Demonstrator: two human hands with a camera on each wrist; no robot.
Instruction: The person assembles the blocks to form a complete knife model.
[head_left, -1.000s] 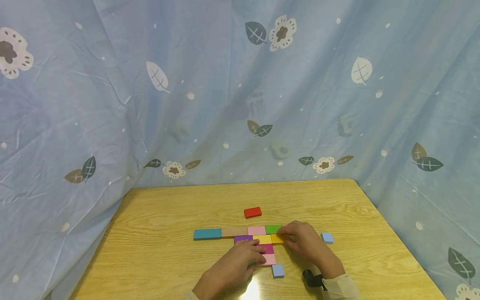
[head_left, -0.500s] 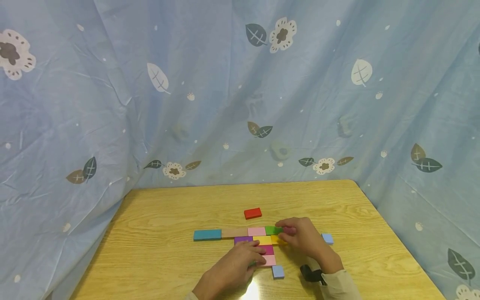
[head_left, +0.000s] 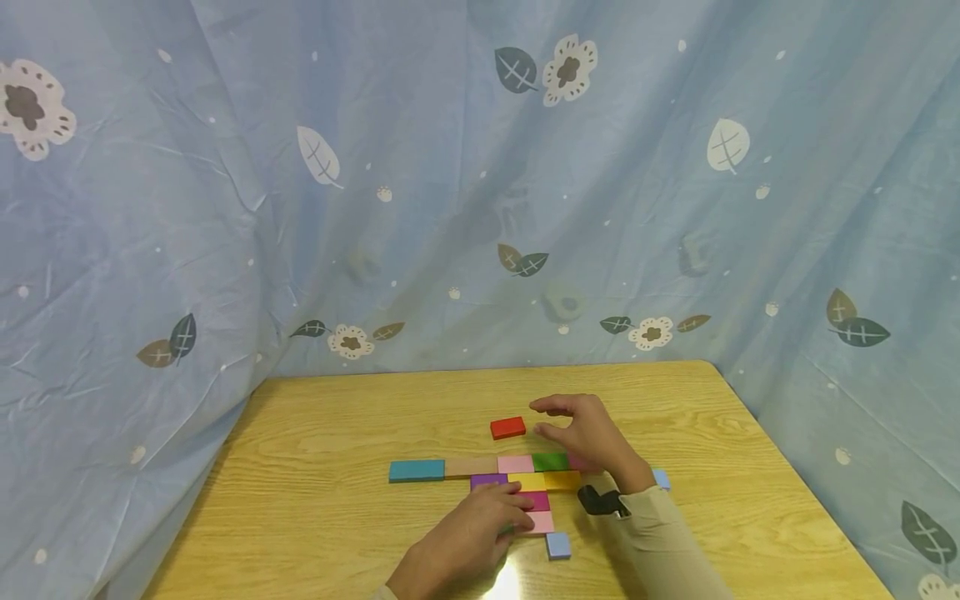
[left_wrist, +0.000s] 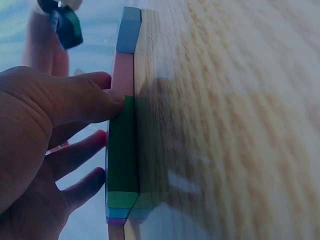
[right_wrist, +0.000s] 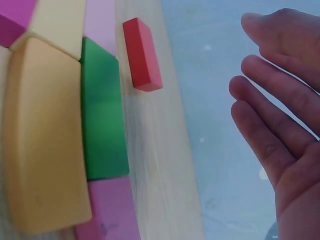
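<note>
My left hand rests over the near part of a flat layout of coloured blocks, its thumb at the edge of a dark green block and a pink block. Fingers spread across a magenta block. My right hand hovers beyond the layout with nothing in it, thumb and fingers apart, just right of a red block. Below it lie a green block, a purplish-pink block and an orange block. The left hand hides some blocks.
The far row continues left with a pink block, a tan block and a teal block. A light blue block sits at the near corner, another light blue block by the right forearm. A curtain hangs behind the table.
My right hand has let go of the purplish-pink block at the right end of the far row and moved up and away towards the red block. My left hand has stayed put.
</note>
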